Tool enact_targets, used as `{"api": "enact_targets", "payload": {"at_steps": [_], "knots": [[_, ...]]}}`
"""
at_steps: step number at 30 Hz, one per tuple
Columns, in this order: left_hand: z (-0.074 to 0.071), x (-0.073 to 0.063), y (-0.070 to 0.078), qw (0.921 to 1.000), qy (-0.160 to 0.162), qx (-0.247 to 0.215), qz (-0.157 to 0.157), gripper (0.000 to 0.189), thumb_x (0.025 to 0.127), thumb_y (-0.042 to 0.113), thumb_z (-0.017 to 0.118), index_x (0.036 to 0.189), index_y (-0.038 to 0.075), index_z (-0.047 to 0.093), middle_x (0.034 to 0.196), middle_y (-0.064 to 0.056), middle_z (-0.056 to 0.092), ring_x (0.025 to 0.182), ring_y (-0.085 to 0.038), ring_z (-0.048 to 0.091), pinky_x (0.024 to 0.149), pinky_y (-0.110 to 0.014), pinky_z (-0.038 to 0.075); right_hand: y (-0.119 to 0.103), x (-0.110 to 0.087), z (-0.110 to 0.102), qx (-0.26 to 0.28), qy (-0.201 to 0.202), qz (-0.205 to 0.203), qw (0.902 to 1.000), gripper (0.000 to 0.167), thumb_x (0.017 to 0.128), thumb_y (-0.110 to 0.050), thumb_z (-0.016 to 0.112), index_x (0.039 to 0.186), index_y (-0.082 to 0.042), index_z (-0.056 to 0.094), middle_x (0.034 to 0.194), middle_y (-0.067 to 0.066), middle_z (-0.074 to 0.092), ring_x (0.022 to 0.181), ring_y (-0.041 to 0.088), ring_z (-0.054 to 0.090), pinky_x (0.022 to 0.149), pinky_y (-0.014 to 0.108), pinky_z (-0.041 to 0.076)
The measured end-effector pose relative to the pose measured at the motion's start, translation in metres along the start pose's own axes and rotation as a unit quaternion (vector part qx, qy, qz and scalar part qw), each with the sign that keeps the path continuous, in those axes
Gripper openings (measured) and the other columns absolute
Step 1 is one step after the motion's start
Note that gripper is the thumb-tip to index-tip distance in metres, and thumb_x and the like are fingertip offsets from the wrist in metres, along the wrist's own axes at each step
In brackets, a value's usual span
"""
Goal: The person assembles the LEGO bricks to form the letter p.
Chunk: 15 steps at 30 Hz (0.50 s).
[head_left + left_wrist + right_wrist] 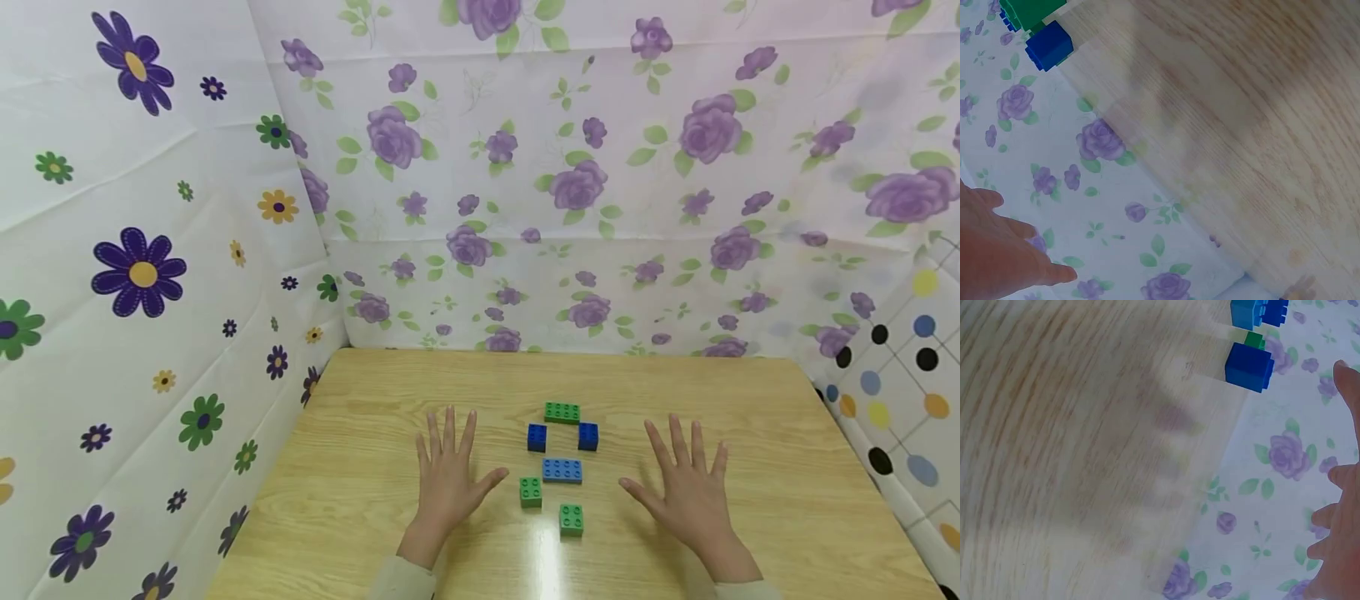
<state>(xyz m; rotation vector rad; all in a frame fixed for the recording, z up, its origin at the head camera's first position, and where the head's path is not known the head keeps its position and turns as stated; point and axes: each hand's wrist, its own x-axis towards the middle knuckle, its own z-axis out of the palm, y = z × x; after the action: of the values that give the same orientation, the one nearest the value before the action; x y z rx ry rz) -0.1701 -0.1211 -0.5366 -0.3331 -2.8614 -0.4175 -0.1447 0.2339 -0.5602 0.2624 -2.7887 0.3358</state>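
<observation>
My left hand (447, 483) is spread with straight fingers, left of a group of toy building bricks, holding nothing. On the other side, my right hand (688, 498) is spread the same way. Between them lie a long dark green brick (562, 412) at the back, two small dark blue bricks (537, 437) below it, and a long lighter blue brick (562, 471). Two small light green bricks (531, 492) are closest to me; the left one is nearest my left thumb. Neither hand touches a brick. In the right wrist view a dark blue brick (1249, 367) shows beside my fingers.
The bricks sit on a wood-grain table (360, 400). A white cloth with purple roses (637, 167) hangs behind it. Flower-print cloth (150, 358) stands at the left and dotted cloth (900, 400) at the right.
</observation>
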Motion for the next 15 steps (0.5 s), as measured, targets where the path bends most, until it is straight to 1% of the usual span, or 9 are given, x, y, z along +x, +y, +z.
{"api": "enact_targets", "payload": {"at_steps": [2, 6, 10, 15], "knots": [[-0.001, 0.0, 0.001, 1.0, 0.003, -0.008, 0.001, 0.098, 0.081, 0.071, 0.057, 0.155, 0.02, 0.017, 0.16, -0.017, 0.002, 0.143, -0.044, -0.007, 0.113, -0.067, 0.003, -0.001, 0.001, -0.001, 0.0, 0.006, -0.005, 1.0, 0.098, 0.082, -0.066, 0.06, 0.155, -0.021, 0.014, 0.161, 0.011, -0.007, 0.144, 0.034, -0.017, 0.107, 0.068, -0.019], [-0.002, 0.0, 0.003, 0.9997, 0.013, -0.019, 0.01, 0.098, 0.08, 0.07, 0.059, 0.155, 0.021, 0.019, 0.16, -0.016, 0.003, 0.144, -0.043, -0.005, 0.114, -0.067, 0.004, -0.004, 0.002, -0.003, 0.004, 0.013, -0.01, 0.9999, 0.098, 0.081, -0.067, 0.061, 0.155, -0.022, 0.015, 0.161, 0.011, -0.006, 0.144, 0.034, -0.016, 0.107, 0.067, -0.019], [-0.003, 0.0, 0.007, 0.9994, 0.023, -0.014, 0.022, 0.098, 0.08, 0.072, 0.058, 0.155, 0.024, 0.018, 0.16, -0.016, 0.007, 0.144, -0.045, 0.001, 0.114, -0.066, 0.008, -0.007, 0.002, -0.005, 0.009, 0.016, -0.011, 0.9998, 0.098, 0.081, -0.067, 0.061, 0.155, -0.022, 0.016, 0.161, 0.012, -0.003, 0.144, 0.033, -0.016, 0.108, 0.067, -0.018], [-0.003, -0.001, 0.013, 0.9992, 0.025, -0.007, 0.03, 0.098, 0.079, 0.07, 0.06, 0.155, 0.024, 0.018, 0.16, -0.015, 0.01, 0.145, -0.042, 0.001, 0.114, -0.064, 0.012, -0.011, 0.002, -0.007, 0.015, 0.019, -0.015, 0.9996, 0.099, 0.081, -0.067, 0.062, 0.155, -0.021, 0.016, 0.161, 0.012, -0.001, 0.145, 0.033, -0.014, 0.109, 0.067, -0.016]]}}
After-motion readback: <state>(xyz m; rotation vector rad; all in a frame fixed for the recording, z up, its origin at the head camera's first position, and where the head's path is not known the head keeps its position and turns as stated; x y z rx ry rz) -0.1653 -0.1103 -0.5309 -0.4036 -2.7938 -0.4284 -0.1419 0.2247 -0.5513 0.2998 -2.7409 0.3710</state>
